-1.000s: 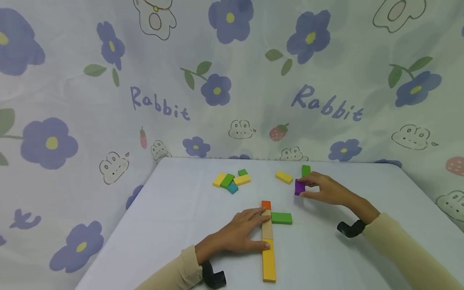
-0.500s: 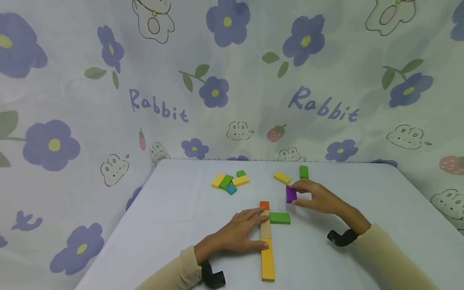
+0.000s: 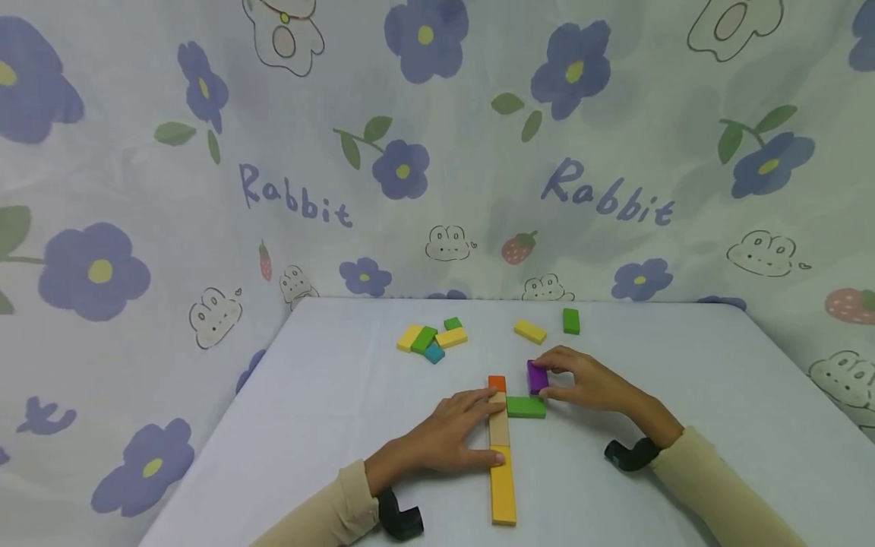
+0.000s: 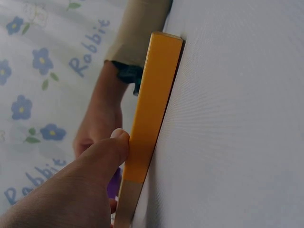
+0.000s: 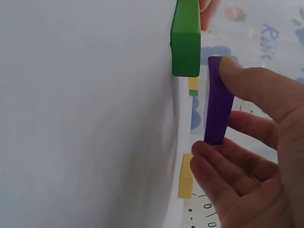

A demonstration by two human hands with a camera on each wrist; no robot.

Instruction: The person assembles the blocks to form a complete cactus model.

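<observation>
In the head view, my right hand (image 3: 595, 381) pinches a purple block (image 3: 537, 377) between thumb and fingers. The right wrist view shows that purple block (image 5: 219, 102) raised off the tabletop. My left hand (image 3: 447, 433) lies along a straight row of blocks with fingers extended, its fingertips on the plain wooden block (image 3: 499, 425) and its thumb on the orange-yellow block (image 3: 503, 494). A red-orange block (image 3: 497, 382) caps the far end of this row. Sticking out to the right from the row is a green block (image 3: 526, 408), just below the purple one.
A small cluster with a blue block (image 3: 434, 352), yellow blocks and green ones lies at the back left of the white table (image 3: 328, 395). Farther right are a yellow block (image 3: 530, 331) and a green block (image 3: 571, 320). A patterned cloth (image 3: 465, 190) hangs behind.
My right hand has carried the purple block left and nearer, from beside the back green block to just above the green block by the row. My left hand has stayed in place.
</observation>
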